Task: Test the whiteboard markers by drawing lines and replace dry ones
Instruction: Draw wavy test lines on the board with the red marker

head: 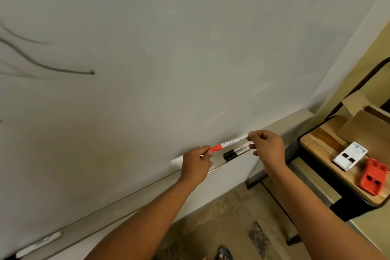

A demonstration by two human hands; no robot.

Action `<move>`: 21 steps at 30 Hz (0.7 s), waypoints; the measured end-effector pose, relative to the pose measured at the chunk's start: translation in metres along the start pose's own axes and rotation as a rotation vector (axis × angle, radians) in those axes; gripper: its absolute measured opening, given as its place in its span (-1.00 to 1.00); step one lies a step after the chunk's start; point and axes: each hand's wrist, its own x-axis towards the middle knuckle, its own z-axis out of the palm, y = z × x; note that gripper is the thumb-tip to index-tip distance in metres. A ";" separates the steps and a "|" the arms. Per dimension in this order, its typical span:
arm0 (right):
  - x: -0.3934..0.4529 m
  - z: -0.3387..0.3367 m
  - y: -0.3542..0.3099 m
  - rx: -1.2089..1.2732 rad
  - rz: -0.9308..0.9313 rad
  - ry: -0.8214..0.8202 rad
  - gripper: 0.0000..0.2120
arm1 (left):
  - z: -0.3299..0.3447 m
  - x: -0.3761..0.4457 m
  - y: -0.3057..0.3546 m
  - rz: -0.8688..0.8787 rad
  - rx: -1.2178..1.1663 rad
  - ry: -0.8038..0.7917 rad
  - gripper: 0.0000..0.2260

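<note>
Two hands (197, 161) (267, 149) grip one red marker (229, 142); one black marker (235, 152) below.

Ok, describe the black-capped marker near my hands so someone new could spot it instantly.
Follow the whiteboard down to its tray ledge. The black-capped marker lies there between the left hand and right hand, just below the red-capped marker they hold.

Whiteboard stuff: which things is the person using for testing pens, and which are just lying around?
For the job: red marker in both hands, black marker, whiteboard.
Lying about: cardboard box, red block, white plate.
</note>
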 end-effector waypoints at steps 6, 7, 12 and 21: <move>0.054 -0.005 0.021 -0.188 -0.027 -0.103 -0.81 | 0.047 0.025 0.001 -0.248 -0.187 0.185 -0.80; 0.059 -0.006 0.024 -0.218 -0.039 -0.120 -0.79 | 0.053 0.029 -0.001 -0.276 -0.213 0.206 -0.80; 0.082 -0.008 0.039 -0.352 -0.068 -0.177 -0.73 | 0.071 0.045 -0.002 -0.340 -0.220 0.270 -0.77; 0.111 -0.005 0.056 -0.561 -0.106 -0.264 -0.67 | 0.094 0.059 -0.013 -0.370 0.040 0.290 -0.76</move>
